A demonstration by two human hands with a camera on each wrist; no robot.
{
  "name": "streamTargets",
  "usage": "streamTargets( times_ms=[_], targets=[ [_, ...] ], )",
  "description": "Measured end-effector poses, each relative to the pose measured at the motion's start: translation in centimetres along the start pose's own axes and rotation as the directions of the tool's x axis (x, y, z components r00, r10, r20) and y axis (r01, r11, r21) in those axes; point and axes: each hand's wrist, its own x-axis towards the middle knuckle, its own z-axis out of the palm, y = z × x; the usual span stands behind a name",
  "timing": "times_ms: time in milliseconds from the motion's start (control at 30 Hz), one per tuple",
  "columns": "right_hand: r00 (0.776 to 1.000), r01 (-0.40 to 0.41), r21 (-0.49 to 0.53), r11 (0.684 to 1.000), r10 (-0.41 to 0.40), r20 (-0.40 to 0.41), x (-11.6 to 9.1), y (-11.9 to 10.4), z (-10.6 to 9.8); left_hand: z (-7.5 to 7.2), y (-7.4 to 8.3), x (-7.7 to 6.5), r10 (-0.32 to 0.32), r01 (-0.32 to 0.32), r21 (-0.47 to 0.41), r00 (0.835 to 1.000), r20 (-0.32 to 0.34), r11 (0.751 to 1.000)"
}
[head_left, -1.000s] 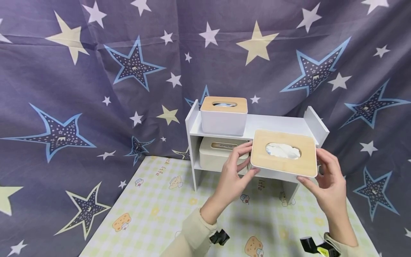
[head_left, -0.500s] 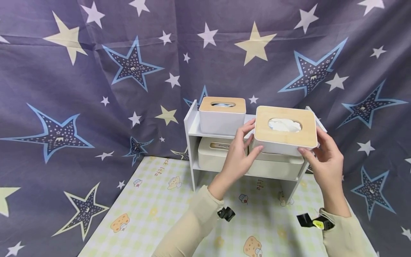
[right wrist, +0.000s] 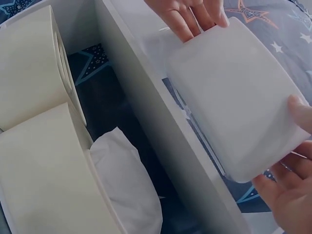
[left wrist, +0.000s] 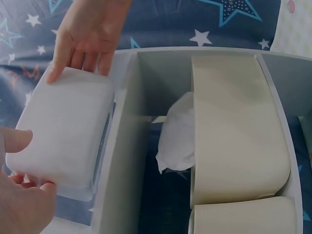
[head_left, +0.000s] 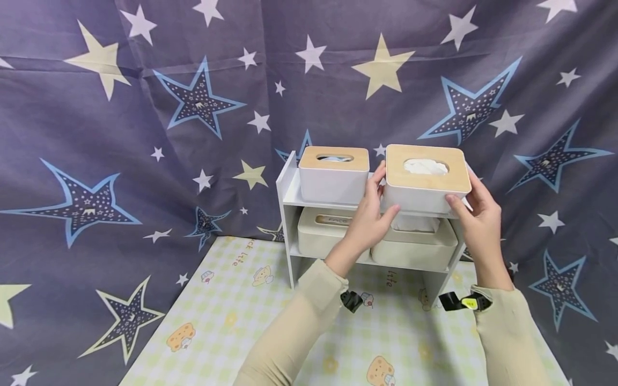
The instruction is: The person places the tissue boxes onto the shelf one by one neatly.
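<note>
Both hands hold a white tissue box (head_left: 427, 194) with a pale wooden lid, white tissue showing in its oval opening. It is over the right part of the white shelf's (head_left: 287, 236) upper board, lid upward. My left hand (head_left: 368, 220) grips its left end, thumb on the front wall. At the other end my right hand (head_left: 479, 217) grips it, thumb near the front right corner. In the left wrist view, the box's plain front wall (left wrist: 66, 126) shows close to the upper board's edge. Its back is hidden.
A similar wood-lidded tissue box (head_left: 334, 183) stands on the upper board's left. On the lower board sit two cream tissue boxes, one at left (head_left: 318, 240) and one at right (head_left: 415, 253). A starry curtain (head_left: 145, 107) hangs behind; a checked cloth (head_left: 232, 300) covers the table.
Both hands have carried the wood-lidded tissue box up and away from me, from in front of the shelf to over its upper board. The right cream box has come into view below.
</note>
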Motion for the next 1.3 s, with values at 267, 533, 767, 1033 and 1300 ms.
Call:
streamTargets(
  times_ms=[267, 533, 767, 1033, 1300],
  targets=[
    [1.0, 0.015, 0.003, 1.0, -0.015, 0.016, 1.1, 0.9, 0.6, 0.1, -0.9, 1.0, -0.021, 0.02, 0.041, 1.0, 0.017, 0.999],
    [1.0, 0.012, 0.013, 1.0, -0.012, 0.01, 1.6, 1.0, 1.1, -0.2, -0.9, 1.3, -0.062, 0.058, 0.084, 0.998, 0.035, 0.995],
    [1.0, -0.012, 0.016, 1.0, 0.012, 0.005, 1.6, 0.9, 1.5, -0.4, -1.1, 1.5, -0.103, 0.098, 0.119, 0.994, 0.043, 0.988],
    [0.998, -0.053, -0.064, 0.997, 0.054, 0.012, 1.2, 1.0, 1.4, -0.5, -1.7, 1.2, -0.109, 0.094, 0.212, 0.992, 0.058, 0.973],
    [0.996, -0.072, -0.139, 0.988, 0.078, 0.037, -0.5, 0.2, 0.7, -0.8, -1.9, -0.2, -0.091, 0.068, 0.219, 0.991, 0.096, 0.973]
  ],
)
